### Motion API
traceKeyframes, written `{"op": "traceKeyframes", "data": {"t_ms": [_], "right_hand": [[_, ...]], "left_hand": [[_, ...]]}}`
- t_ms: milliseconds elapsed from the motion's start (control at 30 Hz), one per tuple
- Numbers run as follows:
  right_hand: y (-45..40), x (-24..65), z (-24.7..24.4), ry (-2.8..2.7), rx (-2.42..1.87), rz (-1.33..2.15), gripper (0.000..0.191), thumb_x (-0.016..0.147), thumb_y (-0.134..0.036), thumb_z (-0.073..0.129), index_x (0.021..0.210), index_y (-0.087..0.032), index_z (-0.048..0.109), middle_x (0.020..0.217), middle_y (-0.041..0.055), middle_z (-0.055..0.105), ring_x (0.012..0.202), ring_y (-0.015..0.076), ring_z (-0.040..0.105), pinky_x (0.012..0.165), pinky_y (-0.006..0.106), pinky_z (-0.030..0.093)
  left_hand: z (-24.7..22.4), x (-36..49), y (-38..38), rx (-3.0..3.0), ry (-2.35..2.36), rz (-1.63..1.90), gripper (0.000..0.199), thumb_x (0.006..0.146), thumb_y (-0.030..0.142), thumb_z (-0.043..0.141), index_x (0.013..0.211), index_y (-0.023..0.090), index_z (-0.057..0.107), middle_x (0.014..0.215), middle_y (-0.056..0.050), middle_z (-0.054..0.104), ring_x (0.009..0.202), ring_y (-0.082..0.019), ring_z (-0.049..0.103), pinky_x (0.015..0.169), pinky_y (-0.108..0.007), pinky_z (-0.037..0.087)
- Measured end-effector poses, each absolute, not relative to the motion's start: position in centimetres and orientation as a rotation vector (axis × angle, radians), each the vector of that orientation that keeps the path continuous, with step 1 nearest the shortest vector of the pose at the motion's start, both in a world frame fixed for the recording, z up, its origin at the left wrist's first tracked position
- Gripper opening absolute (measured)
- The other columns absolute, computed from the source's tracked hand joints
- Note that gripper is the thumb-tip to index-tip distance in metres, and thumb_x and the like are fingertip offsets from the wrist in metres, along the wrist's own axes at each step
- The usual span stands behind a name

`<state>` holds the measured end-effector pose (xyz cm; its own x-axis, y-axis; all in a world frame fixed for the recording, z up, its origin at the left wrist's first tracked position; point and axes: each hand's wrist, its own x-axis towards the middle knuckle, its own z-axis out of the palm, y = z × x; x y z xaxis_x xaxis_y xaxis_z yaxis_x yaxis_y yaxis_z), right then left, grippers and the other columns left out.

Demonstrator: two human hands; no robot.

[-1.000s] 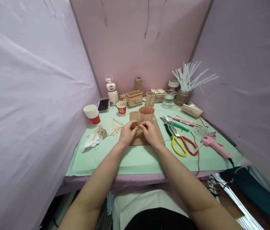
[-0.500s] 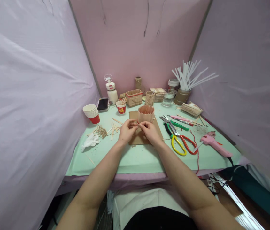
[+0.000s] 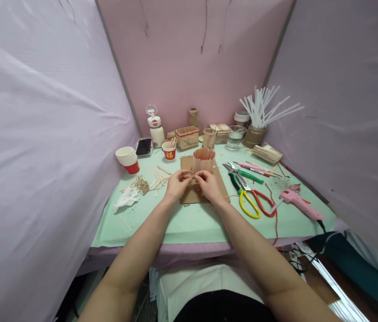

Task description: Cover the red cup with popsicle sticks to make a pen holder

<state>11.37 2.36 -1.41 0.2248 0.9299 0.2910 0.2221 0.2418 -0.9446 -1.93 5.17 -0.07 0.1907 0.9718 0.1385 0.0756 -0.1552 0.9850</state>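
Both my hands meet over a brown cardboard sheet, fingertips pinched together. My left hand is closed on what looks like a thin piece of twine, bent in a small curve between the hands. The fingers of my right hand pinch the same strand close by; most of it is hidden by the fingers. Just beyond my fingertips, a round holder of upright wooden sticks with a jagged top stands on the cardboard. A light strand shows beside my right wrist.
Pruning shears, red-and-yellow-handled scissors and a pink glue gun lie right. Left are paper cups, a tangle of twine and a crumpled tissue. A stick basket and a water bowl stand behind.
My fingertips have shifted slightly on the strand, and its small curve now shows more between them. The view has tilted a little; the things on the table stay put.
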Motion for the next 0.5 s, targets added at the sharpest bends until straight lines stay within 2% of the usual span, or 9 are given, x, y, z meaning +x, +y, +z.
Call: {"op": "traceKeyframes", "data": {"t_ms": [233,500], "right_hand": [[2.49,11.45,-1.6,-1.259,-1.287,0.689,0.02,0.074,-0.038,0.054,0.072,-0.018,0.06,0.075,0.0028,0.065,0.07,0.0165,0.056,0.067,0.029,0.043],[2.42,11.31,-1.48,-1.272,-1.306,0.697,0.022,0.075,-0.038,0.051,0.07,-0.019,0.06,0.07,0.002,0.064,0.068,0.0168,0.056,0.065,0.029,0.043]], "left_hand": [[0.38,-1.82,4.61,1.49,1.054,1.12,0.03,0.07,0.01,0.062,0.099,0.015,0.063,0.088,-0.006,0.07,0.079,-0.014,0.066,0.077,-0.03,0.053],[0.38,-1.96,4.5,1.661,1.024,1.127,0.03,0.071,0.011,0.06,0.101,0.015,0.063,0.083,-0.005,0.069,0.077,-0.015,0.064,0.076,-0.03,0.052]]}}
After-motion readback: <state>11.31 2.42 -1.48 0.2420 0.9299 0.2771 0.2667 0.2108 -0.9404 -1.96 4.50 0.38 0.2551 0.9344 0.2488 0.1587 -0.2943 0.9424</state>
